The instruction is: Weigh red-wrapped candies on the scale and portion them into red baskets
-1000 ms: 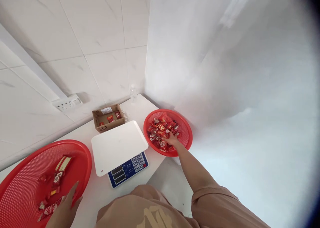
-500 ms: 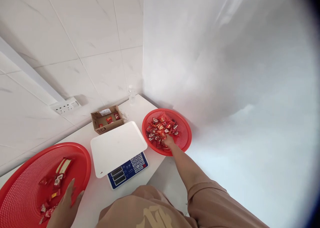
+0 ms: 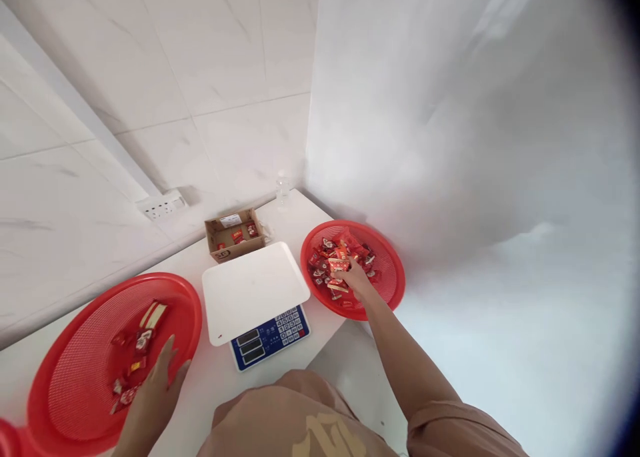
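My right hand [image 3: 353,278] is in the small red basket [image 3: 387,290] on the right, closed on a few red-wrapped candies [image 3: 336,267] lifted just above the heap of candies [image 3: 345,250]. My left hand [image 3: 160,383] rests with fingers stretched out on the near rim of the large red basket [image 3: 75,377] on the left, beside several wrapped candies [image 3: 137,350] lying in it. A white electronic scale [image 3: 253,290] with a blue keypad stands between the two baskets, its pan bare.
A small open cardboard box [image 3: 235,233] with a few red candies sits behind the scale. A clear plastic bottle [image 3: 283,191] stands in the wall corner. A white power strip [image 3: 163,205] is mounted on the tiled wall. The white table ends just right of the small basket.
My right hand has closed on a few candies and lifted them slightly from the heap. The view has shifted left, so everything sits further right. My left hand stays on the big basket's rim.
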`<state>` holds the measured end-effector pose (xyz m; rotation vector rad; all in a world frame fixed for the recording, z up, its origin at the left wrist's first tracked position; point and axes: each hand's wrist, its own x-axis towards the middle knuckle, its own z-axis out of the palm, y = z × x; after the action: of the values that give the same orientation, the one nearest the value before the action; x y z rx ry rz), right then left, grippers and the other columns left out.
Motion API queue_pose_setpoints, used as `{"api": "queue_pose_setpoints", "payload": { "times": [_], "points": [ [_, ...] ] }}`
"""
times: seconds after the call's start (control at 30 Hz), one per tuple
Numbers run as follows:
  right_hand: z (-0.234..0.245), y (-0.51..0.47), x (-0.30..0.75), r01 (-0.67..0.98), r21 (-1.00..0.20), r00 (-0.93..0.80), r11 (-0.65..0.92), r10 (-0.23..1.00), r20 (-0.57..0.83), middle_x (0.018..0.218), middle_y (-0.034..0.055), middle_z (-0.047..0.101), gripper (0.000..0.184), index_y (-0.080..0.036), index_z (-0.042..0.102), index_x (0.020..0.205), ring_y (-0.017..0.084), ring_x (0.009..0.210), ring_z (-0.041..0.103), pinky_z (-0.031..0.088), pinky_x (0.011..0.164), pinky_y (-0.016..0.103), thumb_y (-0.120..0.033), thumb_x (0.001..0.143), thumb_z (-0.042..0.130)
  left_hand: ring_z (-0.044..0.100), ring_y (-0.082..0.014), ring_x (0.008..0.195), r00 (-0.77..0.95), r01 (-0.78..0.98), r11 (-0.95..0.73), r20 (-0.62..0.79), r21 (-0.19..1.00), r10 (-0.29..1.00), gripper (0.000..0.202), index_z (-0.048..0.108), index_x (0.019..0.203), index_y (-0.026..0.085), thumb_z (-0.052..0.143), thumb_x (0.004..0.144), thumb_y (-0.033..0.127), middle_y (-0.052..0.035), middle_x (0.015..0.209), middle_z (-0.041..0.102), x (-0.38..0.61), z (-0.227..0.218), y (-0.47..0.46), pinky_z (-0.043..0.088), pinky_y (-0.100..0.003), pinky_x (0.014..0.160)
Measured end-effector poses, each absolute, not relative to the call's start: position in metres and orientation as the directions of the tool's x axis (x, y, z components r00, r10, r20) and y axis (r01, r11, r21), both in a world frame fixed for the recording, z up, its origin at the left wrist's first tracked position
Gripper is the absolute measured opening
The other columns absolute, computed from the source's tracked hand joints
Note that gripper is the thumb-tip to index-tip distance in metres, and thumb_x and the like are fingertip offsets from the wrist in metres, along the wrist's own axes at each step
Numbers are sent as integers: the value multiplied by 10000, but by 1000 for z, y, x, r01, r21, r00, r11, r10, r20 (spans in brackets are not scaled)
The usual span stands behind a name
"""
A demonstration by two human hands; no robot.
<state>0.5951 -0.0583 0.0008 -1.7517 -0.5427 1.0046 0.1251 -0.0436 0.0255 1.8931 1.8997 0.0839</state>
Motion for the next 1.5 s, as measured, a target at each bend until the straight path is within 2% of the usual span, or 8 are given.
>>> {"api": "queue_pose_setpoints", "payload": {
  "times": [0.13,0.23,0.37,0.63,0.83,1.1,1.33,1.5],
  "points": [
    [11,-26,536,-85,-934,251,-346,900,-356,882,22,696,576,-210,552,1118,196,775,668,555,670,328,-107,567,690,594,-308,1153,52,931,63,-303,359,952,607,249,1432,186,310,888,448,-167,1332,566,148,43,-44,490,-424,886],
    [9,-4,489,147,-945,113,-291,954,-276,912,19,669,481,-192,596,1026,182,813,643,535,740,329,-131,562,707,555,-313,1205,64,932,47,-289,359,955,600,243,1432,189,306,891,439,-161,1353,552,158,48,-45,487,-428,884],
    [6,12,454,409,-884,108,-224,974,-197,1070,61,590,524,-177,612,1095,164,864,598,498,828,323,-209,587,736,555,-319,1203,33,922,88,-303,377,953,604,239,1435,202,306,889,450,-150,1355,555,159,52,-50,480,-446,894],
    [6,6,462,528,-821,53,-217,973,-223,1262,129,535,504,-139,528,1271,180,1055,569,447,935,314,-153,767,548,525,-335,1232,15,894,141,-344,425,939,616,234,1443,180,305,889,439,-165,1351,550,139,43,-63,459,-468,937],
    [-8,-11,434,816,-575,-33,-58,988,-148,1380,95,495,289,-209,660,1084,302,1382,259,166,1109,550,-185,816,557,539,-315,1226,66,889,106,-353,445,933,614,243,1442,185,311,892,448,-174,1365,538,150,46,-57,455,-466,952],
    [-5,-16,417,860,-506,-156,65,978,-140,1497,68,368,343,-273,598,1224,315,1417,172,122,1082,627,-278,919,442,503,-287,1273,113,889,41,-303,457,946,597,291,1431,192,337,887,432,-153,1340,572,154,36,-56,458,-461,964],
    [-6,-16,431,909,-416,-73,-8,981,-180,1441,33,460,394,-314,578,1257,328,1422,142,57,1076,652,-401,949,348,507,-289,1269,114,888,31,-286,458,952,605,303,1428,167,348,884,426,-155,1316,594,150,29,-60,462,-469,969],
    [-12,-21,418,884,-464,-148,58,976,-162,1500,55,373,453,-302,507,1332,332,1430,115,39,1084,652,-455,913,430,512,-294,1262,111,893,15,-252,450,961,599,342,1405,150,338,883,444,-170,1323,579,153,29,-58,464,-478,967]
  ]
}}
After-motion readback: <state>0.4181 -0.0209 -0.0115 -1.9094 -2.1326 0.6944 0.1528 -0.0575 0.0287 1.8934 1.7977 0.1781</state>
